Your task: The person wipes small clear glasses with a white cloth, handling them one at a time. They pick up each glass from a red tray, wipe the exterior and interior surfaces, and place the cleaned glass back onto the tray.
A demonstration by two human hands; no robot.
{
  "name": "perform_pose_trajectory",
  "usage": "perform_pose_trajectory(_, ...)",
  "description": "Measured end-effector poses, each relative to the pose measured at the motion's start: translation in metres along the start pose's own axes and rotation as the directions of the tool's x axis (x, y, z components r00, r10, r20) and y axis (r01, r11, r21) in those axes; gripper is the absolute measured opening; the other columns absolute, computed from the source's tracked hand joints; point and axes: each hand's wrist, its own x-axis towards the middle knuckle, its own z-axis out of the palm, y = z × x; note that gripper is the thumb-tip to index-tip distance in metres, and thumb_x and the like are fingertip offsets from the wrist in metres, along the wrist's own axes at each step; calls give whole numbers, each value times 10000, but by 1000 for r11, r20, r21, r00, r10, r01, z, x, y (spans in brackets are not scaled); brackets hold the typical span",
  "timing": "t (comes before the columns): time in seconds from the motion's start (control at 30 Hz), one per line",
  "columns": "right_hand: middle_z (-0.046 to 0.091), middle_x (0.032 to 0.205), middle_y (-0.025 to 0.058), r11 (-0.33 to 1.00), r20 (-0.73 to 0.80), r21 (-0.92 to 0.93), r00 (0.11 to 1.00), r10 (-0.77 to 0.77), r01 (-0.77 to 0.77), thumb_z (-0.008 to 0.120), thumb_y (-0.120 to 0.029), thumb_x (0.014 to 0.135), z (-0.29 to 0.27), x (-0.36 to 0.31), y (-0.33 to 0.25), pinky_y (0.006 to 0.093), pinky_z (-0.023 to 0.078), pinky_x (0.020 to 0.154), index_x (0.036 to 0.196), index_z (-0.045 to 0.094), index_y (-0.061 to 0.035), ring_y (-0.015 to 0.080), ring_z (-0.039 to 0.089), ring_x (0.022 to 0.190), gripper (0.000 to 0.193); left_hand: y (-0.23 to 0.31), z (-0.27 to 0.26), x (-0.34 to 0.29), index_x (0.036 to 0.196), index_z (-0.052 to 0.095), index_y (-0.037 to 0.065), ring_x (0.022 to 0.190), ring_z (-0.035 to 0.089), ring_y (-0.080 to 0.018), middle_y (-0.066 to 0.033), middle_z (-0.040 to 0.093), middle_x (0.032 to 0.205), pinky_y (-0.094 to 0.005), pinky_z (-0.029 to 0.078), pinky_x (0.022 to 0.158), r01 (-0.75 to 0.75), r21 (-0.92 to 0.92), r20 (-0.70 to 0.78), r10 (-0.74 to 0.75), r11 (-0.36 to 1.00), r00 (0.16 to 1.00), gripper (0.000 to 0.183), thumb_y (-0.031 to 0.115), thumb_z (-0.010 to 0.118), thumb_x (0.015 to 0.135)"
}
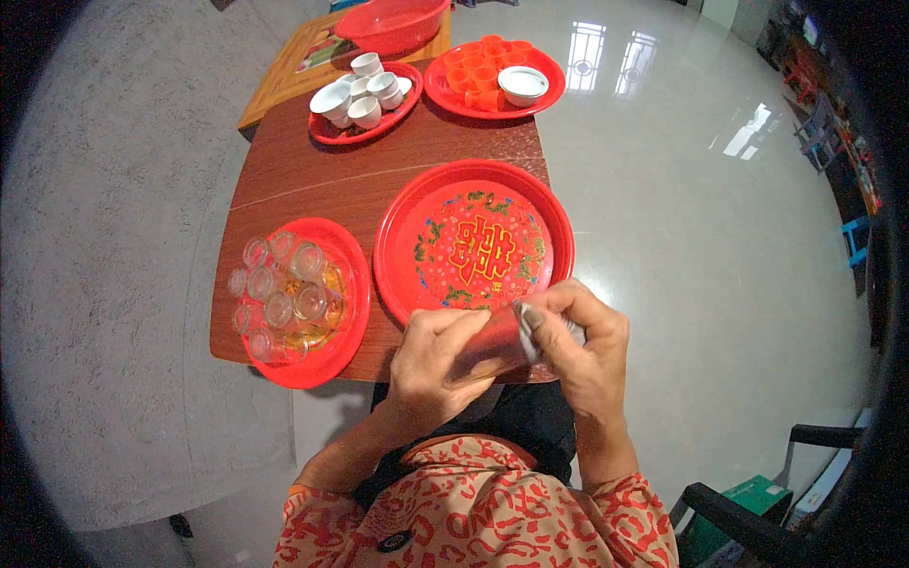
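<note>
- My left hand wraps around a clear glass cup, its grip clamped on the cup's side, at the near edge of the worktop.
- My right hand presses a light cloth against the cup's mouth, its grip closed on the cloth; thumb and fingers pinch it from the right.
- The cup is tilted on its side between both hands, just over the near rim of a large red tray with a printed red and green pattern in its middle.
- To the left, a smaller red tray carries a cluster of clear glass cups, standing close together.
- At the far end, a red plate holds white bowls, and to its right another red plate holds small orange cups and one white bowl.
- A red basin sits farthest away.
</note>
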Motion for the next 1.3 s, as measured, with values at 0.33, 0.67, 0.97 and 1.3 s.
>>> perform_pose_trajectory(0.33, 599, 799, 102, 912, 41, -217, 936, -349, 349, 688, -22, 764, 3, 12, 15, 303, 461, 627, 889, 651, -10, 212, 589, 712, 131, -6, -7, 2, 1229, 553, 18, 1002, 552, -143, -54, 526, 1083, -268, 485, 870, 386, -454, 230, -313, 803, 922, 638, -15, 809, 646)
perform_pose_trajectory(0.67, 588, 747, 94, 920, 57, -297, 967, -250, 255, 686, -47, 779, -2, 1, 27, 309, 456, 569, 859, 651, -7, 197, 586, 651, 96, -11, -8, 1, 1211, 560, 15, 1023, 549, -150, -65, 537, 1085, -279, 476, 890, 380, -424, 202, -323, 822, 925, 634, 6, 820, 633)
perform_pose_trajectory(0.97, 619, 835, 99, 968, 235, -55, 946, -224, 243, 695, -53, 767, -11, -4, 9, 306, 467, 681, 930, 668, 14, 188, 592, 763, 178, -12, -6, 2, 1216, 556, 15, 1032, 550, -165, -74, 545, 1091, -290, 450, 914, 363, -381, 194, -310, 850, 931, 639, 8, 818, 634)
perform_pose_trajectory(1.3, 588, 864, 101, 885, 330, -134, 862, -385, 446, 775, -112, 699, -18, -3, 32, 326, 463, 686, 960, 672, -31, 227, 580, 798, 292, -16, -5, -9, 1291, 467, -27, 1132, 528, -179, -104, 541, 1208, -319, 460, 956, 603, -704, 437, -439, 375, 785, 677, -55, 771, 686)
